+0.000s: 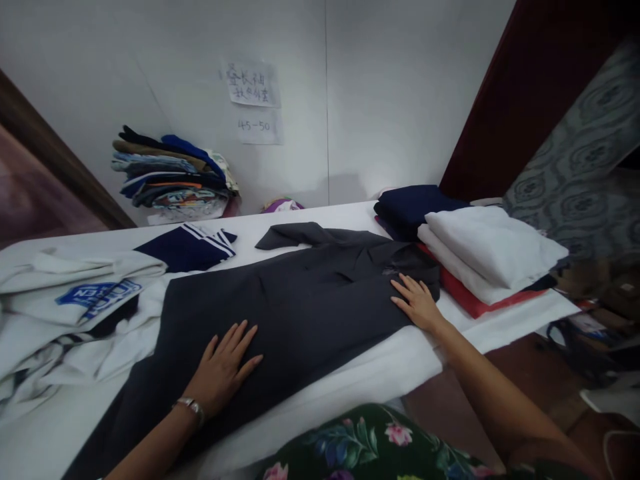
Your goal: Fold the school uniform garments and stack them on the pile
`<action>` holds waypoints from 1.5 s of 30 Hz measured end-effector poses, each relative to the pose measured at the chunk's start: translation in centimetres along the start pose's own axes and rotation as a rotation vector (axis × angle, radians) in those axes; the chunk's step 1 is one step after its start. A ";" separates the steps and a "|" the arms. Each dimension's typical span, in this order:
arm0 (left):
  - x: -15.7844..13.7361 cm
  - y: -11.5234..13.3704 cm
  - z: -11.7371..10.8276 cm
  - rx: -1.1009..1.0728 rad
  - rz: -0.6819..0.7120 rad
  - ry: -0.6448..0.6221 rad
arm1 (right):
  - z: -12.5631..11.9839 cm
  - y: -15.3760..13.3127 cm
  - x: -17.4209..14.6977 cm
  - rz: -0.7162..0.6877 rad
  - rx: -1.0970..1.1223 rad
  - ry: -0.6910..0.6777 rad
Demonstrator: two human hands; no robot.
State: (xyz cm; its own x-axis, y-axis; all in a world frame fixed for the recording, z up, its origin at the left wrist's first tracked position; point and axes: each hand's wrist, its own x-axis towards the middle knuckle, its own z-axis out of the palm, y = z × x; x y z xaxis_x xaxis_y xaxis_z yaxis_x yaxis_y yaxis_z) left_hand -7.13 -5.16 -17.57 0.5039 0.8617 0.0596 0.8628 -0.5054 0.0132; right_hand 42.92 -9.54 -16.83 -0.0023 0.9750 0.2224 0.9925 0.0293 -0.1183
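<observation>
Work surface: white table (pixel 345 215) set against a pale wall. A dark grey garment (pixel 300 293) lies spread on it in front of the person, running from the lower left toward the collar at the right; one sleeve extends along its far side.

Left hand (pixel 225 367): palm down on the lower part of the dark grey garment, fingers released and spread, grasping nothing. A metallic band (pixel 190 408) circles the wrist. Right hand (pixel 416 303): laid near the collar end, fingers extended and slightly apart, likewise unclenched.

Writing: two papers are fixed to the wall. The upper sheet (pixel 254 83) carries two handwritten lines of Chinese, probably 叠长袖 over 秋冬外套, the strokes being faint. The lower slip (pixel 260 127) reads "45-50". At left, a crumpled white garment (pixel 35 287) bears a blue print (pixel 97 298) of block lettering; folds interrupt it and no whole word is legible.

Surroundings: a navy piece with white stripes (pixel 183 250) lies beyond the dark grey garment, beside the white one. A stack of folded clothes (pixel 173 170) stands near the wall, far left. At right, folded white cloth (pixel 495 247) rests on red fabric (pixel 465 297), with folded navy cloth (pixel 417 207) just behind.
</observation>
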 end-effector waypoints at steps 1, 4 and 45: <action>0.0 0.0 0.0 0.003 0.003 0.003 | 0.3 0.6 -0.1 0.016 0.015 0.002; 0.0 0.1 -0.1 0.002 0.005 0.002 | 1.0 1.2 0.1 0.013 0.042 0.002; -7.4 1.3 -4.3 0.073 -0.739 0.080 | 4.7 0.0 -0.1 -0.356 -0.187 0.072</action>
State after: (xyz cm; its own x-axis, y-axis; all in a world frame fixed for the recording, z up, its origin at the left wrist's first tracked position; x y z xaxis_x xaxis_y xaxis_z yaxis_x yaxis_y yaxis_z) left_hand -9.87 -12.37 -13.74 -0.2104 0.9685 0.1334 0.9775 0.2108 0.0118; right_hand 42.39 -8.60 -21.38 -0.3482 0.8929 0.2856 0.9362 0.3154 0.1554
